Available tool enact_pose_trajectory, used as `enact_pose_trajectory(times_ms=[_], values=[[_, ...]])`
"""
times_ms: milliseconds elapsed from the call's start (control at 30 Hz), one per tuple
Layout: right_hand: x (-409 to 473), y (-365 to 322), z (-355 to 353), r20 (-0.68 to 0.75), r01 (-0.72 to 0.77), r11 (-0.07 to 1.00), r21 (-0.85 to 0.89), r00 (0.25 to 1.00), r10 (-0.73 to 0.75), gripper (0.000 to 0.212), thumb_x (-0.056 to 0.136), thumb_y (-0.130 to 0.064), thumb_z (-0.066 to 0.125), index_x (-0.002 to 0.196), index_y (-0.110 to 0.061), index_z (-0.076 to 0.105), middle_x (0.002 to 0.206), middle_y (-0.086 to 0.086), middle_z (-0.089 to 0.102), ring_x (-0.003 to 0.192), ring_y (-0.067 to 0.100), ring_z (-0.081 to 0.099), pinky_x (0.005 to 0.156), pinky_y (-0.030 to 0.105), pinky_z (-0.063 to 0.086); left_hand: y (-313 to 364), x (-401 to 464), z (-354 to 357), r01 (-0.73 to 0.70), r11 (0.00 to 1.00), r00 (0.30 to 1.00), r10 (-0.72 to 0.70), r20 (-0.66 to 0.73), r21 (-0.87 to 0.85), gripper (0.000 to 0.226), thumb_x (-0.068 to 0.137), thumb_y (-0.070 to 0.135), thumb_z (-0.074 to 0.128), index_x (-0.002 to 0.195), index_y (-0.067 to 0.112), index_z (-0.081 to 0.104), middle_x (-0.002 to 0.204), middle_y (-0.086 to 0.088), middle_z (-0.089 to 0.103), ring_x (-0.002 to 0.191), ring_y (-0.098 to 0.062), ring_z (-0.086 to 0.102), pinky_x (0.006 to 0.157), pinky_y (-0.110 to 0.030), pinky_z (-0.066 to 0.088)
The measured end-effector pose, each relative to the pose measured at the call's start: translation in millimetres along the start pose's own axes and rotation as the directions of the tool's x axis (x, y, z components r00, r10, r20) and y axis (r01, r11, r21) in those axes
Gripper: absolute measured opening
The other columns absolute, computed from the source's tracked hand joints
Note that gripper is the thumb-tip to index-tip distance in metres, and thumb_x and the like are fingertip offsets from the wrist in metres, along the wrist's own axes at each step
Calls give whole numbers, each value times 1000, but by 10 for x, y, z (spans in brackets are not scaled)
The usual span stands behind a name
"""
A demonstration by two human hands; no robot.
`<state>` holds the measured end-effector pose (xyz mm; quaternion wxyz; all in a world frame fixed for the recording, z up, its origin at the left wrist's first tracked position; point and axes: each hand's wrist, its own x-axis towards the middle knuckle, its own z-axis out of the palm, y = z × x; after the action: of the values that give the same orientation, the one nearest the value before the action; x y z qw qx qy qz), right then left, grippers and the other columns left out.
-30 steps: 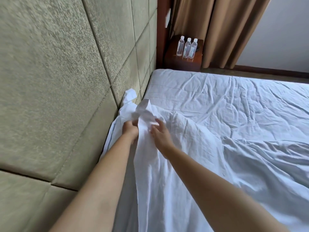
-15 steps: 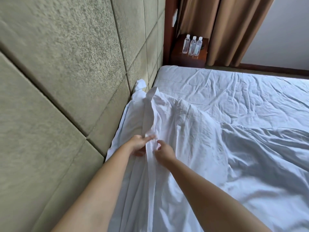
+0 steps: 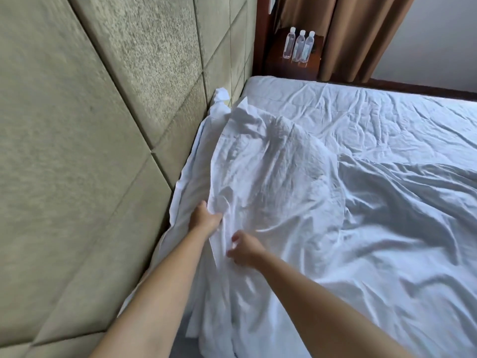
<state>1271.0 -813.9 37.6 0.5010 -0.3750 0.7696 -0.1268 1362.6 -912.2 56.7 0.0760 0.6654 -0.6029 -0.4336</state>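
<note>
Your left hand (image 3: 205, 218) grips the sheet (image 3: 271, 177) by its edge; your right hand (image 3: 244, 250) pinches a fold just nearer. Pull unevenly and it could bunch against the padded wall (image 3: 103, 125) on the left.

We see a white cover (image 3: 271, 164) of thin woven cloth, matt and heavily creased, soft enough to bunch into loose folds. The sheet (image 3: 374, 112) beneath it is the same matt white cloth, wrinkled but lying flatter. The headboard panels (image 3: 103, 112) look padded and are clad in an olive fabric with a rough, speckled nap and a dull sheen. The three bottles (image 3: 299, 46) are clear, glossy plastic. The nightstand (image 3: 281, 71) is dark reddish wood with a smooth, faintly shiny finish. The curtain (image 3: 361, 34) is heavy brown cloth, matt, and the wall (image 3: 438, 34) is smooth, matt paint.
</note>
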Motion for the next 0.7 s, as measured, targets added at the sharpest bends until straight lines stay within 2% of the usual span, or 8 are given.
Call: enact_pose_trajectory(times_ms=[133, 200, 267, 333, 400, 500, 600, 700], values=[[-188, 149, 137, -12, 31, 998, -54, 999, -32, 44, 83, -20, 62, 124, -17, 47, 116, 11, 61, 98, 27, 64, 75, 30, 51, -346, -365, -8, 74, 986, 996, -64, 67, -151, 52, 76, 15, 68, 123, 8, 47, 116, -6, 60, 96, -21, 58, 74, -26, 43], [-310, 237, 213, -38, 52, 998, -37, 998, -53, 43, 85, -18, 60, 127, -17, 48, 119, 12, 60, 102, 28, 62, 72, 28, 50, -548, -589, 24, 80, 977, 996, -71, 56, -198, 48, 77, 10, 66, 121, 10, 47, 116, -6, 60, 95, -21, 57, 76, -26, 43], [-428, 332, 277, -54, 90, 994, -65, 994, -93, 41, 86, -19, 60, 126, -17, 51, 122, 11, 59, 108, 28, 59, 80, 30, 50, -752, -803, 79, 100, 972, 995, -92, 45, -211, 47, 76, 2, 61, 120, 11, 48, 117, -7, 61, 97, -23, 58, 78, -28, 47], [-564, 430, 345, -43, 105, 989, -103, 993, -110, 38, 87, -21, 59, 124, -18, 54, 122, 8, 60, 110, 26, 58, 90, 31, 50, -912, -998, 133, 104, 979, 994, -101, 28, -174, 49, 78, 2, 59, 124, 11, 45, 120, -7, 58, 106, -26, 58, 81, -29, 47], [-693, 542, 419, -22, 113, 985, -130, 993, -116, 37, 87, -22, 59, 123, -17, 56, 122, 8, 60, 110, 26, 58, 91, 32, 50, -1034, -1184, 165, 94, 987, 995, -96, -10, -134, 47, 81, 6, 57, 126, 10, 43, 118, -8, 55, 107, -28, 56, 80, -29, 44], [-868, 663, 497, -13, 148, 980, -134, 988, -151, 35, 87, -18, 58, 122, -13, 58, 122, 12, 59, 107, 28, 60, 88, 35, 53, -1284, -1448, 123, 82, 995, 991, -87, -101, -56, 26, 83, 3, 50, 108, 6, 51, 104, -11, 57, 95, -27, 57, 74, -30, 42], [-1030, 744, 552, -21, 173, 971, -166, 984, -179, 33, 89, -16, 56, 121, -11, 59, 123, 12, 59, 109, 28, 59, 90, 31, 51, -1584, -1638, 5, 75, 989, 979, -49, -200, 126, 11, 83, 0, 44, 87, 6, 53, 102, -19, 63, 98, -35, 60, 73, -35, 46], [-1175, 753, 580, -16, 196, 959, -203, 979, -203, 35, 90, -20, 56, 124, -14, 57, 125, 9, 58, 111, 27, 58, 91, 30, 48, -1727, -1757, -115, 203, 958, 915, -112, -386, 204, 33, 89, 4, 41, 115, 11, 59, 122, -16, 60, 111, -36, 57, 86, -39, 47]])
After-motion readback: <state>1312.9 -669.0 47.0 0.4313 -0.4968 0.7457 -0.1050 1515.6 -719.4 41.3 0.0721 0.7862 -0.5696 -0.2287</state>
